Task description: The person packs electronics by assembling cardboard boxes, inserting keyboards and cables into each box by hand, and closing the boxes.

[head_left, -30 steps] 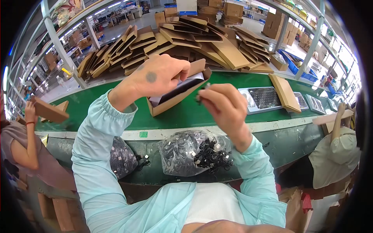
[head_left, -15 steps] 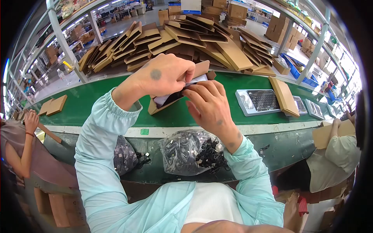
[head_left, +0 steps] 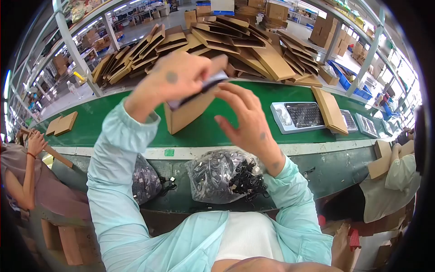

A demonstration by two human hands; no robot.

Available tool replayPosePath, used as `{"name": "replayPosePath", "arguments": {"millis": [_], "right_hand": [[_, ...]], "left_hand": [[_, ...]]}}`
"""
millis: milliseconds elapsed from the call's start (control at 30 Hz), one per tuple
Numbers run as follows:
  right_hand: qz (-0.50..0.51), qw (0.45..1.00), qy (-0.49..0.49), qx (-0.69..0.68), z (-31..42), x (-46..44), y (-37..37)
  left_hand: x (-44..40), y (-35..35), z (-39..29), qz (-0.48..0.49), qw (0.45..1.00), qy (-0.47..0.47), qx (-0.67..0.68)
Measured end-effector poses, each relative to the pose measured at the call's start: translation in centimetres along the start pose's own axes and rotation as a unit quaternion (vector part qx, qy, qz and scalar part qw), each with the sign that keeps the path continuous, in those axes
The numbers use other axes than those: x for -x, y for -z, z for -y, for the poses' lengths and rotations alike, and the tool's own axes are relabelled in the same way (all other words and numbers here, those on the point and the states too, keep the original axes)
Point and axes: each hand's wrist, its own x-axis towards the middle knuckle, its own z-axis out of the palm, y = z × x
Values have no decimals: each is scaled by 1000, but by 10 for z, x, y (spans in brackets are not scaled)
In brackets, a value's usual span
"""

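The open carton (head_left: 192, 113) is tilted above the green work surface (head_left: 149, 129), forward of the person's torso. Left hand (head_left: 176, 79): fingers curled at the carton's upper opening; blur prevents confirming the grip. Right hand (head_left: 247, 113): fingers loosely bent, thumb apart, fingertips near the carton's right end; contact cannot be determined. Behind, the carton pile (head_left: 217, 38) bounds the far side. To the right lies a keyboard pack (head_left: 301, 117), with a closed carton (head_left: 329, 111) beside it. Green surface extends between open carton and pack, and leftward to small cartons (head_left: 65, 123). The pale rail (head_left: 181, 154) marks the near edge; beyond it sit two cable bags (head_left: 210, 177).
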Motion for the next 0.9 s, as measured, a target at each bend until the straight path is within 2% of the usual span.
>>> {"name": "replayPosePath", "arguments": {"millis": [67, 167, 200, 233, 267, 333, 400, 433, 533, 567, 600, 667, 767, 867, 900], "right_hand": [[-16, 999, -18, 32, -17, 12, 10], [51, 989, -111, 83, -71, 52, 32], [70, 976, -167, 120, -95, 83, 59], [73, 956, -188, 212, -118, 102, 74], [80, 929, -205, 299, -140, 121, 90], [94, 864, -309, 385, -186, 157, 125], [86, 756, -376, 529, -233, 197, 148], [78, 737, -387, 548, -256, 218, 159], [76, 685, -433, 581, -289, 252, 177], [77, 667, -451, 588, -296, 255, 178], [70, 675, -442, 587, -304, 257, 178], [62, 687, -426, 586, -314, 263, 179], [55, 701, -393, 592, -328, 267, 177], [90, 710, -396, 574, -339, 275, 180], [70, 708, -386, 587, -339, 275, 182]], "left_hand": [[-4, 1, 50, -27, 1000, -9, 13], [7, 26, 103, -39, 993, 113, 10], [21, 15, 195, -67, 986, 141, -57], [38, 5, 284, -92, 973, 172, -121], [49, 25, 245, -72, 961, 182, -193], [56, 34, 217, -97, 929, 189, -302], [48, 6, 196, -138, 940, 185, -252], [42, -11, 187, -159, 943, 184, -228], [4, -72, 169, 58, 919, 320, -223], [2, -97, 165, 32, 962, 218, -160], [0, -117, 159, 6, 989, 111, -95], [-15, -140, 127, 15, 996, 83, 37], [-34, -147, 92, 76, 981, 88, 153], [-36, -136, 59, 167, 953, 98, 231], [-33, -131, 50, 171, 952, 87, 240]]}}
